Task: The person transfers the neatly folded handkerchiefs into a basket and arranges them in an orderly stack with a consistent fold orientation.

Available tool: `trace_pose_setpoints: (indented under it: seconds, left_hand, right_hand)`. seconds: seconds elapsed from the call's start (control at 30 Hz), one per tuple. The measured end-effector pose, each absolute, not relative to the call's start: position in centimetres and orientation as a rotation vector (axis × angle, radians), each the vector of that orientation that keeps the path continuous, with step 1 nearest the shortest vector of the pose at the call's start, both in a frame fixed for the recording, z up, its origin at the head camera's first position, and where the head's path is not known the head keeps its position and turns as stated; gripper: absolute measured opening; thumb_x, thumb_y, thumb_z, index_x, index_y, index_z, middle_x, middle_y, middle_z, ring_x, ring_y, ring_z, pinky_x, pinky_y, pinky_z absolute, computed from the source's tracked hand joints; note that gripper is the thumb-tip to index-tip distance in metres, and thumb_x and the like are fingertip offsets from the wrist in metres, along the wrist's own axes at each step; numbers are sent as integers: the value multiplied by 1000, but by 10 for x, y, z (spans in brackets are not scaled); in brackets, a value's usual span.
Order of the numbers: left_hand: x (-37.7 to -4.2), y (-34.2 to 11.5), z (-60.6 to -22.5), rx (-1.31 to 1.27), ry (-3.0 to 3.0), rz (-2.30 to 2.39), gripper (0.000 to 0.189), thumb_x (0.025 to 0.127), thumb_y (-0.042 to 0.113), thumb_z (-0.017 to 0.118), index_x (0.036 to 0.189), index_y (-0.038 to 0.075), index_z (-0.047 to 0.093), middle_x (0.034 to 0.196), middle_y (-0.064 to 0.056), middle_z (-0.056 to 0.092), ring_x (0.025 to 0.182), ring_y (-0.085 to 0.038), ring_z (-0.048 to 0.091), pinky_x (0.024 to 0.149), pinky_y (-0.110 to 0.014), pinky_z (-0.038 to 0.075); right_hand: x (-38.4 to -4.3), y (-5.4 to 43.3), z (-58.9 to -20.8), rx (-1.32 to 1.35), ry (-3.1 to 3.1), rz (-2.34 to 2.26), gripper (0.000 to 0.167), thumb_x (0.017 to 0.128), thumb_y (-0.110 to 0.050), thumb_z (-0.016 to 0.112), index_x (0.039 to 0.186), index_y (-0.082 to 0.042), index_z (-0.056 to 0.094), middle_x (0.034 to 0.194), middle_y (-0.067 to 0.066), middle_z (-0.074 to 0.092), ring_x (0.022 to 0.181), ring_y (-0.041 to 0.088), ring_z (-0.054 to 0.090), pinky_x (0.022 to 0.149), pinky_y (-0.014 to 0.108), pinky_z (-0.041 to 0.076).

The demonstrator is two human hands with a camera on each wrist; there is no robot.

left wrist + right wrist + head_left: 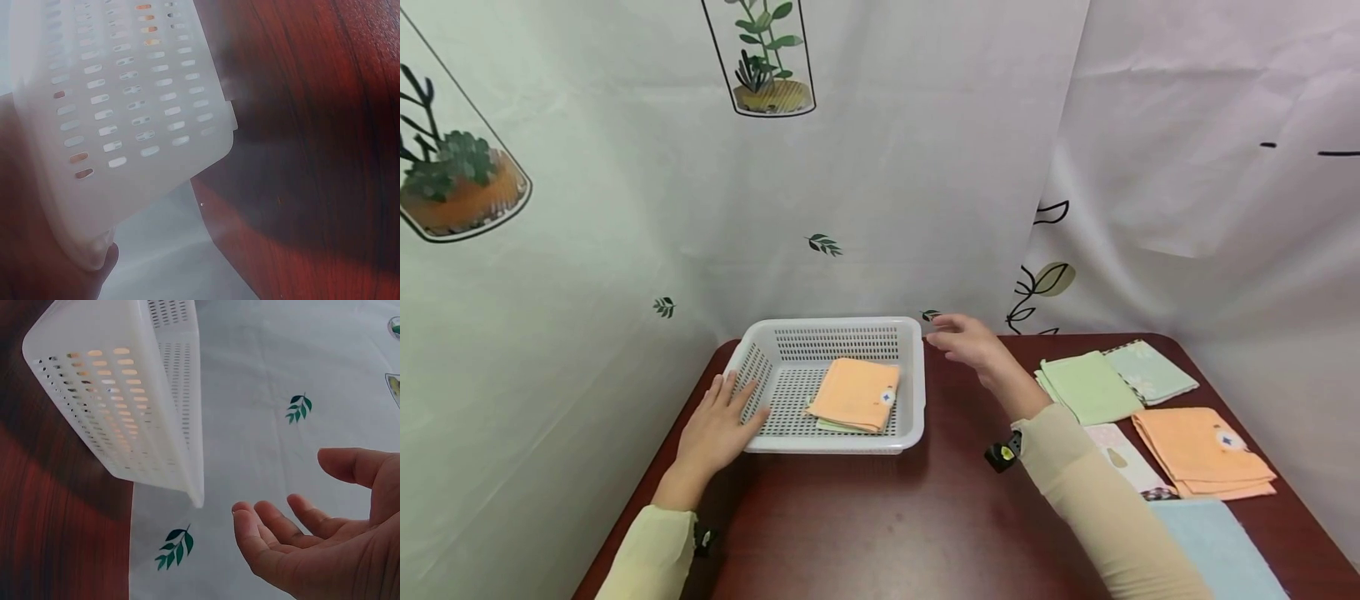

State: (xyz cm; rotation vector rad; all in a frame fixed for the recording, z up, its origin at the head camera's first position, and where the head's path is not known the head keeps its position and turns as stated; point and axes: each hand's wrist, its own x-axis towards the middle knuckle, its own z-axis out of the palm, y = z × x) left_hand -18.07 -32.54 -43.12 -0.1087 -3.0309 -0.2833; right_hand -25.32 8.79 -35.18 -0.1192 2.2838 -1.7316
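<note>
A white plastic basket [835, 444] with slotted walls stands toward the back of the table. Inside it, to the right, a folded orange cloth [853, 392] lies over a green one [842, 427] that is mostly hidden. My left hand [718, 429] rests on the basket's left rim near the front corner, its fingers spread. In the left wrist view the same hand [25, 206] lies along the rim, partly out of frame. My right hand [966, 340] is in the air just beyond the basket's right back corner. Its fingers [244, 528] are loosely bent and hold nothing.
On the right of the dark red table [880, 525] lie folded cloths: green [1090, 387], pale patterned [1150, 371], orange [1202, 450], white patterned [1123, 457] and light blue [1217, 546]. A printed white curtain [880, 167] hangs behind the table and at its sides.
</note>
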Motion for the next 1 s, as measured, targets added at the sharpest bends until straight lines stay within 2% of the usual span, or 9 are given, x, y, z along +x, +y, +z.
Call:
trace_pose_setpoints:
  seconds: [0.27,0.63,1.0]
  left_hand:
    - [-182,-326,-431,-122,-3021,-286,78,101,59,44,155,3,38,164,-30,17,152,-50,10,122,-61,14]
    - [-180,-325,-433,-121,-3014,-291,74,101,52,49,155,3,39,164,-30,18,152,-50,11,121,-62,15]
    - [-178,-324,-431,-115,-3004,-279,76,101,56,45,154,2,40,163,-31,19,151,-51,12,121,-62,16]
  right_hand:
    - [-249,103,-354,-148,2301,-1743,55,98,-19,62,149,-2,45,147,22,51,136,37,50,113,51,41]
    - [-241,133,-358,-148,2319,-1726,58,100,-20,61,151,0,41,150,24,47,139,39,47,115,49,39]
    - [-233,163,-357,-120,2344,-1726,59,101,-20,60,153,0,38,154,25,41,141,40,43,116,51,38]
